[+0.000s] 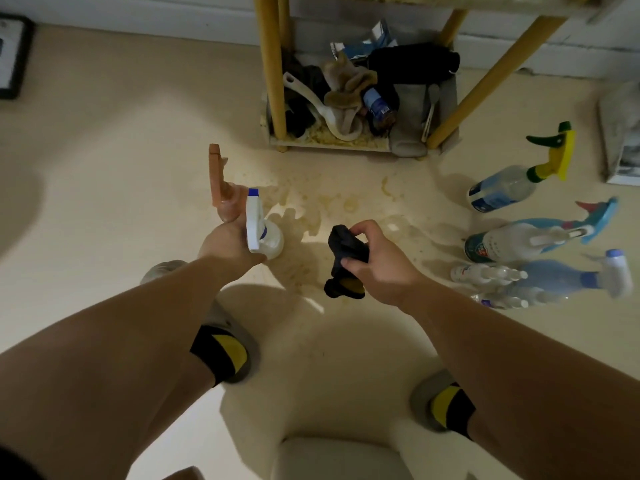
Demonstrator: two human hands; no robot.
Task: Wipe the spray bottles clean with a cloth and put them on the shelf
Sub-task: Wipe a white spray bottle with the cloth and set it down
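My left hand point(228, 242) grips two spray bottles at once: one with an orange-pink trigger head point(219, 181) and a clear one with a white and blue head point(258, 226). Their bodies are mostly hidden behind the hand. My right hand point(377, 263) holds a crumpled dark cloth point(344, 263) a short way right of them, apart from the bottles. Several more spray bottles stand or lie on the floor at the right, among them a green and yellow headed one point(516, 183), a blue headed one point(540, 235) and a pale blue one point(571, 277). The yellow-legged shelf point(273, 81) stands ahead.
The shelf's bottom tier holds a jumble of rags, a white scoop and a blue-labelled can point(375, 105). The cream floor point(104, 150) has yellowish stains in front of the shelf. My two feet in grey slippers point(225, 348) flank a white stool edge point(339, 455). A dark frame point(14, 57) lies far left.
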